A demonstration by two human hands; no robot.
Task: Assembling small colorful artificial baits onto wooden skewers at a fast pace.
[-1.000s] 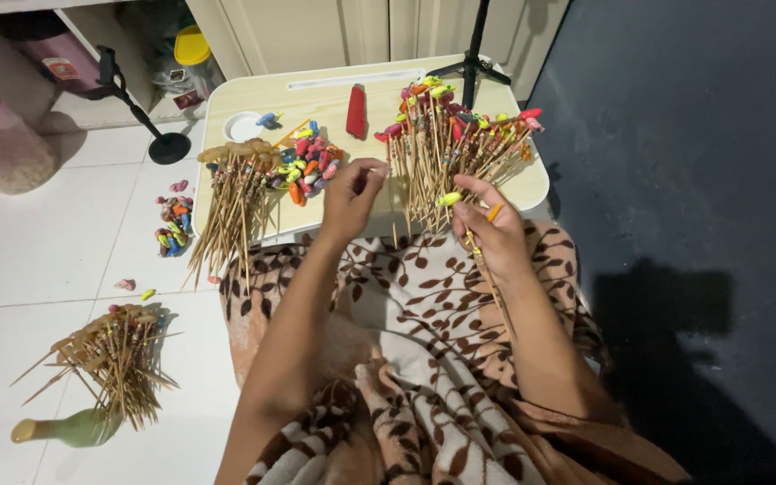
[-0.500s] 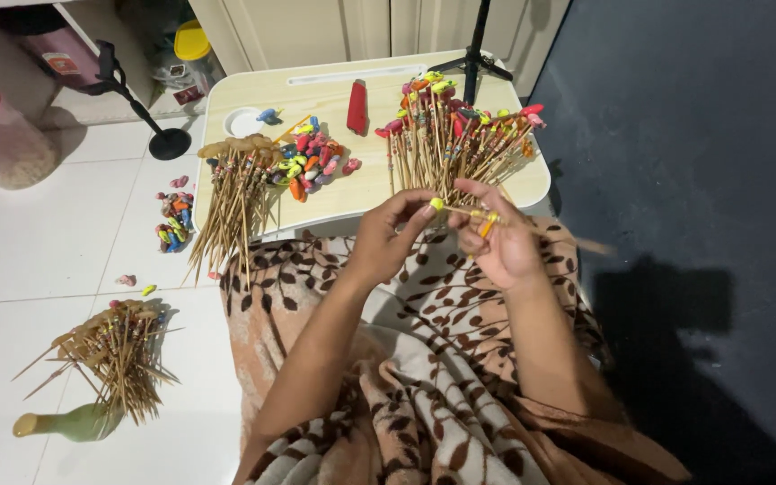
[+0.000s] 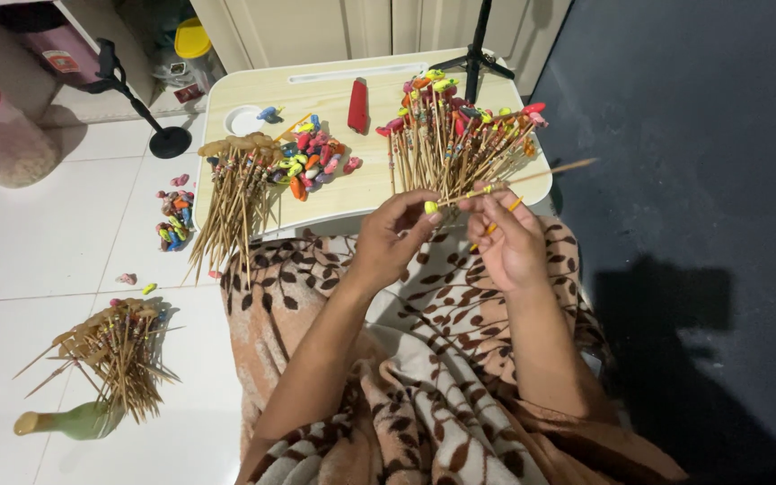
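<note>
My left hand [image 3: 394, 235] pinches a small yellow-green piece [image 3: 431, 207] at the near end of a thin wooden stick [image 3: 532, 177]. My right hand [image 3: 509, 241] grips the same stick a little further along, with an orange piece [image 3: 515, 205] showing at its fingers. Both hands hover over my lap at the front edge of a small light wooden table [image 3: 339, 193]. Just beyond them lies a heap of sticks with coloured tips [image 3: 455, 135].
On the table lie a bundle of plain sticks [image 3: 235, 193], a pile of small coloured pieces [image 3: 316, 162], a red object [image 3: 357, 93] and a white dish [image 3: 244, 119]. The tiled floor holds another stick bundle [image 3: 119, 350], a green bottle [image 3: 69, 420] and loose coloured pieces [image 3: 174, 220].
My left hand came back from the pile of coloured pieces to meet my right hand, and now pinches a yellow-green piece onto the stick's end. The stick has tilted more level.
</note>
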